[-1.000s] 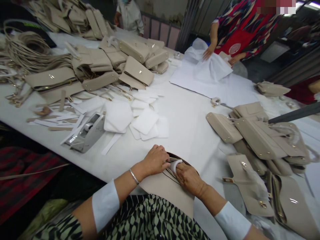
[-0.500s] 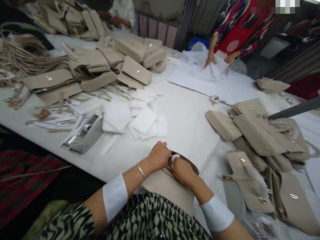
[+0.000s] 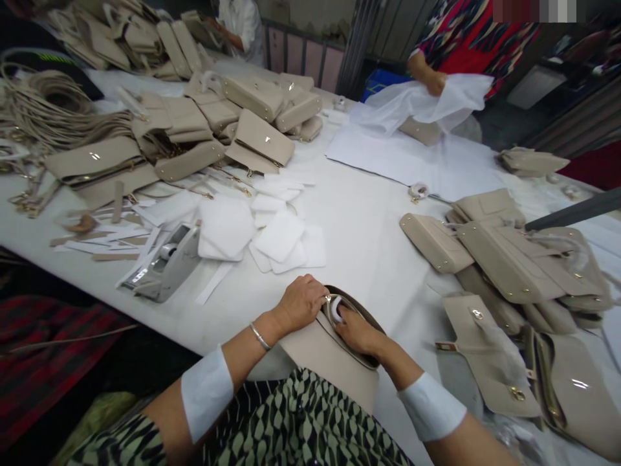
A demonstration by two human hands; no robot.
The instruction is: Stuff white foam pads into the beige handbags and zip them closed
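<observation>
A beige handbag lies in front of my body at the table's near edge, its mouth open and facing up. My left hand is closed on the far left rim of that mouth, beside a small metal zip end. Inside the opening, my right hand has its fingers closed round a white rounded piece. That piece is partly hidden by the fingers and the bag, and I cannot tell what it is. The fingertips of my right hand are out of sight in the bag.
White foam sheets and a tape dispenser lie ahead to the left. Beige bags pile up beyond them, with more bags on the right. Across the table a co-worker's hand lifts thin white wrapping.
The bag's mouth has opened wider, and my right hand has gone deeper in with the white piece. My left hand has shifted slightly left. The co-worker has raised the wrapping.
</observation>
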